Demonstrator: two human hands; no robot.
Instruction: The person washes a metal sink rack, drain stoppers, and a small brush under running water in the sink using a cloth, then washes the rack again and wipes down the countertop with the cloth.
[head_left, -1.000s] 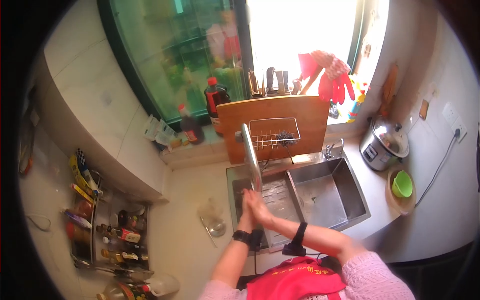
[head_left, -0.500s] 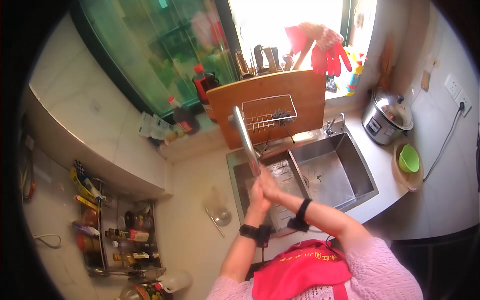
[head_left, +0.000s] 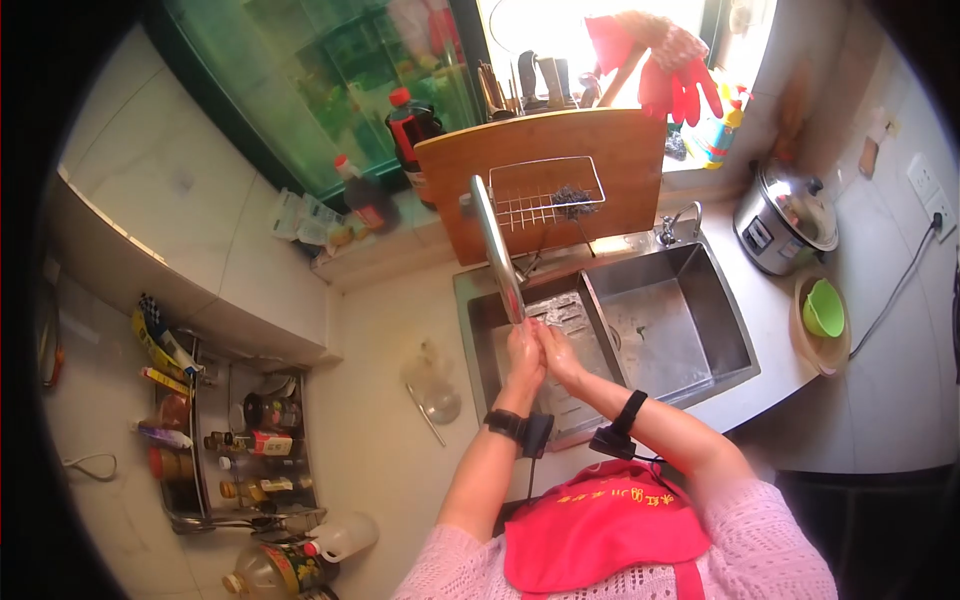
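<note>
My left hand (head_left: 523,357) and my right hand (head_left: 559,352) meet side by side right beneath the end of the silver faucet (head_left: 494,245). Palms turn toward each other, fingers stretched forward and touching in a loose cup. No object shows in either hand. Below them lies the left basin of the steel sink (head_left: 482,345), with a slotted drain tray (head_left: 580,345) in it. Whether water runs over the fingers is hard to make out. Each wrist wears a black strap.
Behind the sink stands a wooden cutting board (head_left: 640,180) with a wire rack (head_left: 510,205) in front. A slow cooker (head_left: 775,230) and a green bowl (head_left: 823,308) are at the right. A glass lid-like item (head_left: 440,402) lies left; bottles fill a rack (head_left: 195,450) further left.
Both hands have moved slightly up under the faucet's end and parted from a tighter clasp into a looser cup. The camera view has shifted a little.
</note>
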